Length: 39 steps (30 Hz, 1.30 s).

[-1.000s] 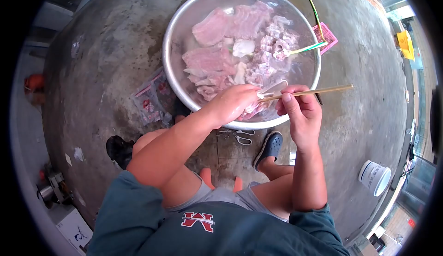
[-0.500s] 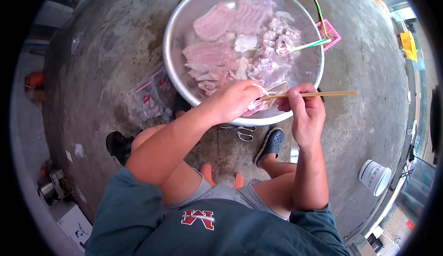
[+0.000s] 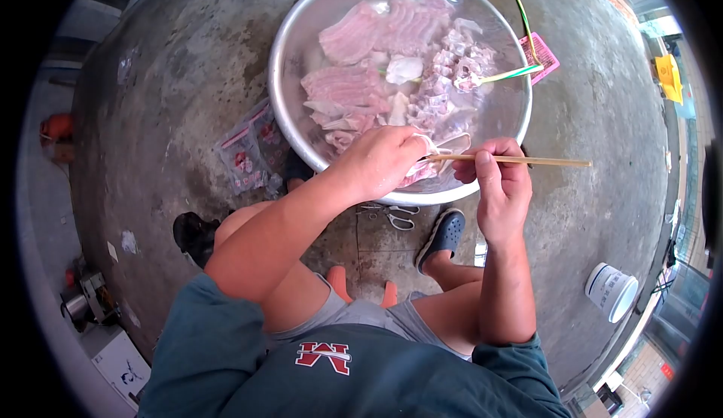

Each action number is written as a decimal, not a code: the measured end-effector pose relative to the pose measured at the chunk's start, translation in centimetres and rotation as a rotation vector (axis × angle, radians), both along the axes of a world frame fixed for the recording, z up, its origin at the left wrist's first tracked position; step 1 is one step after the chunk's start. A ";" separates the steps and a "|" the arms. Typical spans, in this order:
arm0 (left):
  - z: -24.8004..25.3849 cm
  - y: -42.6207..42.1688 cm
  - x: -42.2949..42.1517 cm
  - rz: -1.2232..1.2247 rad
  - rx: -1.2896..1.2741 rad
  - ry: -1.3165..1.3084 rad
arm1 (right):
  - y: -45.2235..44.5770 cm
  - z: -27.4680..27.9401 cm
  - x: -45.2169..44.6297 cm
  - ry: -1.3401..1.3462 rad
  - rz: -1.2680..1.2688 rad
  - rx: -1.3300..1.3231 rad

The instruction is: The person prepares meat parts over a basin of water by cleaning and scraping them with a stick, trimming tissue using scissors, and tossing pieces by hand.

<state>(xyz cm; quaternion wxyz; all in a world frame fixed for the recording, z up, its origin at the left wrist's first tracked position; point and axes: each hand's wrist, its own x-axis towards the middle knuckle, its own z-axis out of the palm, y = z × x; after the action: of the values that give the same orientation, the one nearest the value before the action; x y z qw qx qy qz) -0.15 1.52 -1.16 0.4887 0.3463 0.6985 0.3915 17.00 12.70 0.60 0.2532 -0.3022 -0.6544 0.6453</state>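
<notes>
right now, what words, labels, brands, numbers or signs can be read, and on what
"M" as seen here, maybe an upside-down "W": dark shirt.
Print on white bucket: too small to read.
Dark marking on white box: unreadable.
Red patch, far right: too blurred.

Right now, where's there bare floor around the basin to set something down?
Bare floor lies on the right, between the basin and white bucket, and at upper left, beyond the plastic bag. It's crowded by the basin's near rim, with scissors and a blue clog, and inside, where meat covers much of it.
</notes>
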 end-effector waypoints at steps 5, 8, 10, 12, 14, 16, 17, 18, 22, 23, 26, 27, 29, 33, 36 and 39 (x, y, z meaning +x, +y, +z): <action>1.4 0.0 0.2 -0.012 0.012 0.098 | -0.7 0.1 -0.7 -0.019 0.029 -0.148; 1.5 -0.2 0.1 -0.044 0.007 0.165 | -0.9 0.1 -0.6 -0.090 0.077 0.059; 1.4 -0.4 0.0 -0.053 -0.007 0.166 | -0.8 0.0 -0.4 -0.097 0.091 0.268; 1.1 -0.3 0.0 -0.018 0.030 0.185 | -0.6 -0.2 -0.2 -0.046 0.087 0.498; 0.8 -0.3 -0.3 -0.036 0.073 0.253 | -0.6 -0.4 -0.6 0.037 0.113 0.657; 0.7 -0.6 -0.6 -0.109 0.121 0.373 | -0.7 -0.4 -0.9 0.041 0.148 0.705; 0.7 -0.6 -0.7 -0.085 0.077 0.291 | -0.8 -0.4 -0.9 0.042 0.165 0.730; 0.8 -0.5 -0.8 -0.061 0.033 0.209 | -0.7 -0.8 -0.7 0.034 0.179 0.673; 1.5 -0.7 -0.6 0.003 0.004 0.178 | -1.5 -0.2 -0.8 -0.042 0.027 -0.028; 1.8 -0.7 -0.6 0.003 0.015 0.187 | -1.5 -0.2 -0.9 -0.034 0.032 -0.087; 2.0 -0.7 -0.5 0.000 0.039 0.196 | -1.7 -0.5 -1.1 -0.030 0.032 -0.166; 1.7 -0.8 -0.5 -0.004 0.039 0.186 | -1.9 -0.6 -1.2 -0.037 0.028 -0.115; 1.4 -0.8 -0.6 -0.023 0.024 0.200 | -2.2 -1.0 -1.3 -0.053 0.020 -0.013; 1.6 -0.6 -0.4 -0.111 0.015 0.321 | -1.7 -0.6 -1.3 -0.177 0.026 0.612; 1.9 -0.3 -0.4 -0.084 -0.025 0.343 | -2.3 -0.1 -1.5 -0.232 0.012 0.567; 1.6 -0.4 -0.1 -0.018 0.054 0.301 | -1.9 -0.4 -1.9 -0.132 -0.052 -0.078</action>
<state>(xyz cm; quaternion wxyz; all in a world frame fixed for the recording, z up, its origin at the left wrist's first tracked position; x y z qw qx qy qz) -0.30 1.11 0.46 0.3727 0.4201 0.7500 0.3494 15.08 10.80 0.23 0.2142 -0.3705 -0.6360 0.6421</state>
